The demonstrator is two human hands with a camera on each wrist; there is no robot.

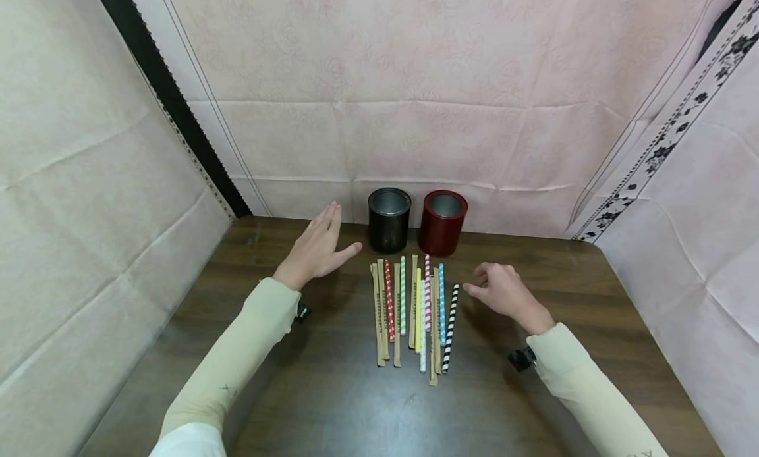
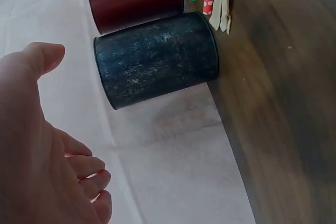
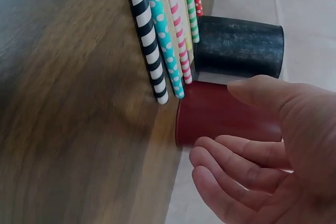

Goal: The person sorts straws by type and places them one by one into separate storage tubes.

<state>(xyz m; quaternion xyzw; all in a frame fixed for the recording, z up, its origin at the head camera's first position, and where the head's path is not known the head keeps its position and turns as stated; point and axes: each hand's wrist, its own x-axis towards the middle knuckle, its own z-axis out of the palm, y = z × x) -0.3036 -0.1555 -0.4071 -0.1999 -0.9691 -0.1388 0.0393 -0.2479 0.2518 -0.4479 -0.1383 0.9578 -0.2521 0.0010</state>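
Observation:
My left hand (image 1: 320, 247) is held left of a black can (image 1: 389, 228), with straight fingers and the thumb spread toward it, touching nothing. My right hand (image 1: 506, 291) hovers just right of the straws, its fingers loosely bent and holding nothing. Paper straws lie side by side between the hands: a black-and-white striped straw (image 1: 450, 328) nearest my right hand, then a blue dotted straw (image 1: 441, 305), a pink striped straw (image 1: 427, 292), a green striped straw (image 1: 402, 295) and a red dotted straw (image 1: 389, 300). Among them are several brown paper-wrapped straws (image 1: 396, 319).
A dark red can (image 1: 442, 230) stands upright beside the black one at the back of the wooden table (image 1: 367, 417). Both cans have open tops. Pale cloth (image 1: 415, 141) hangs behind the table, with more cloth on both sides.

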